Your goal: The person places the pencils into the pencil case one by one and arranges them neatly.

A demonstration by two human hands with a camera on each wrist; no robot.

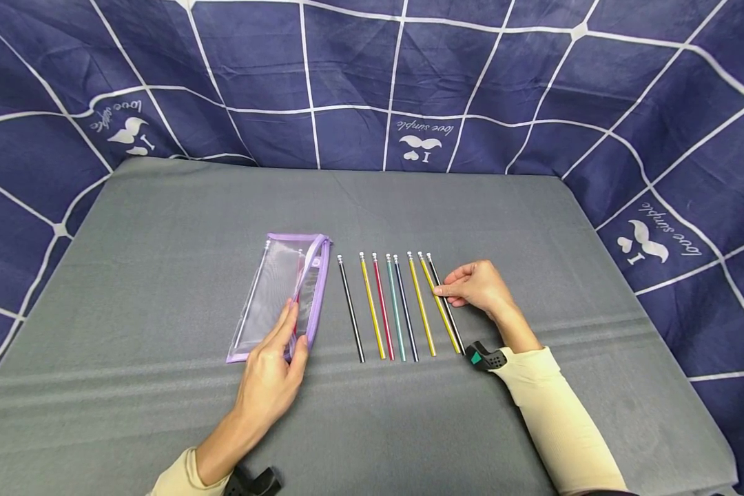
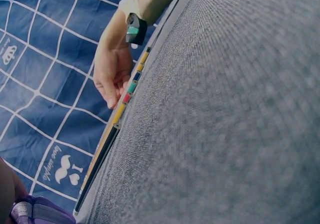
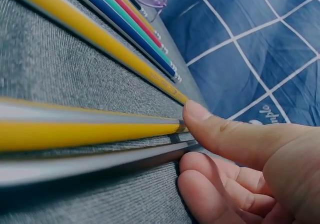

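Observation:
My left hand (image 1: pixel 269 375) rests on a clear mesh pencil pouch (image 1: pixel 273 275) with purple edging, its fingers extended over the right side. Something slim and red shows inside, beside the fingers. Several pencils lie in a row to the right of the pouch, silvery ends pointing away. At the row's right end, my right hand (image 1: pixel 476 286) pinches a yellow pencil (image 3: pixel 100 135) and a black pencil (image 1: pixel 456 334) between thumb and fingers. In the right wrist view the thumb (image 3: pixel 220 131) is by the yellow one, the fingers (image 3: pixel 210 184) beside the dark one.
A black pencil (image 1: pixel 350 310) lies nearest the pouch, followed by yellow, red (image 1: pixel 382 306), green (image 1: pixel 395 306), navy (image 1: pixel 406 310) and another yellow pencil (image 1: pixel 422 303). Grey cloth (image 1: pixel 372 427) covers the table. A blue checked curtain (image 1: pixel 353 69) hangs behind it and at both sides.

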